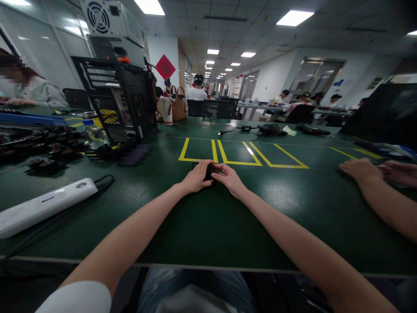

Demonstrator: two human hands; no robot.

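Person's own hands (197,177) (229,178): two are showing, one left and one right
Small black object (209,172): one is showing between them
Co-worker's hands (361,169) (400,172): two are showing
Yellow tape outlines (243,163): three are standing side by side
White bar-shaped device (48,204): one is lying
Computer case (130,78): one is standing
White cup (167,111): one is standing
Brown bag (179,109): one is sitting
Red diamond sign (165,66): one is hanging
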